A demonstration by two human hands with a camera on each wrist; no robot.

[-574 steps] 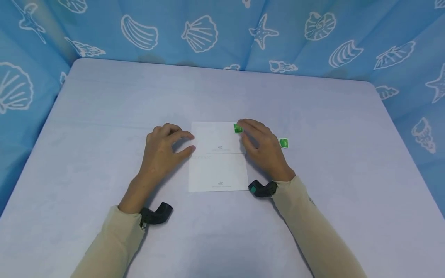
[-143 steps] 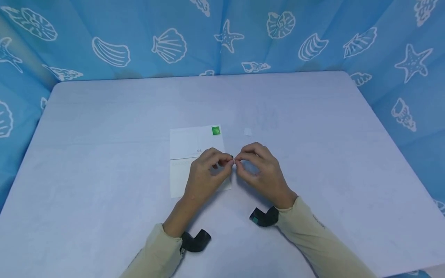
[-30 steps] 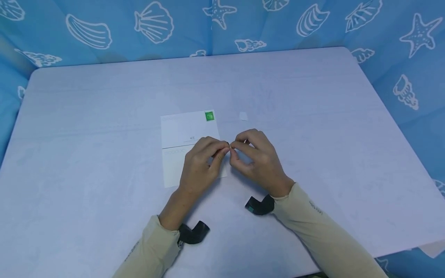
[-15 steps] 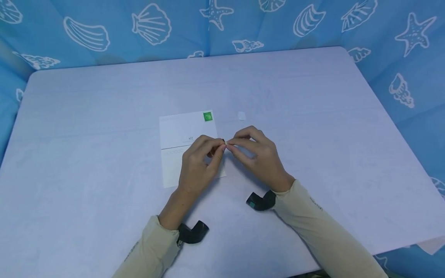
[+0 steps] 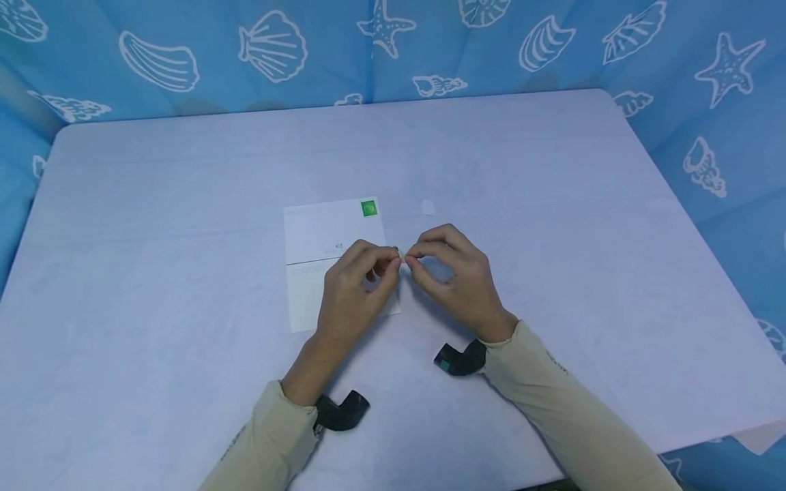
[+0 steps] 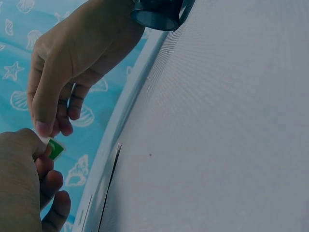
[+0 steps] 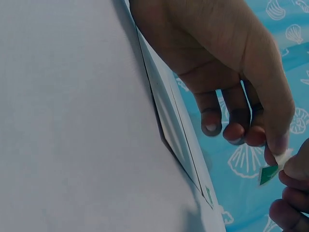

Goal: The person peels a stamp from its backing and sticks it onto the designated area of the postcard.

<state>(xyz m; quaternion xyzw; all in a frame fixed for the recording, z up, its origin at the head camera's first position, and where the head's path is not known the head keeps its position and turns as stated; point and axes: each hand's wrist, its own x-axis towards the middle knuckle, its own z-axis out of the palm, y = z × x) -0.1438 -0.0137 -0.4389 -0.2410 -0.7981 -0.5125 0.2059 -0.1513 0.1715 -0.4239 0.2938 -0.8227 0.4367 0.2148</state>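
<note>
Thumb and fingers of my left hand (image 5: 351,290) pinch a small green stamp (image 6: 56,149) over the right edge of the white envelopes. The right hand (image 5: 457,279) meets it fingertip to fingertip, pinching the stamp's pale edge (image 7: 284,157). Both wrist views show the green face sticking out between the fingers; the rest of the stamp is hidden by them. Below, the upper envelope (image 5: 325,228) carries another green stamp (image 5: 369,208) in its top right corner. A lower envelope (image 5: 305,300) lies against it, partly covered by my left hand.
A small pale square of paper (image 5: 428,207) lies right of the upper envelope. The white-covered table (image 5: 184,204) backs onto a blue shell-print curtain (image 5: 344,41). Black wrist cameras (image 5: 460,359) hang below the sleeves.
Earlier a loose stamp lay right of the envelopes and my hands were apart. Now both hands pinch a stamp, and a pale square lies on the table. Over the last second the fingertips shift only slightly.
</note>
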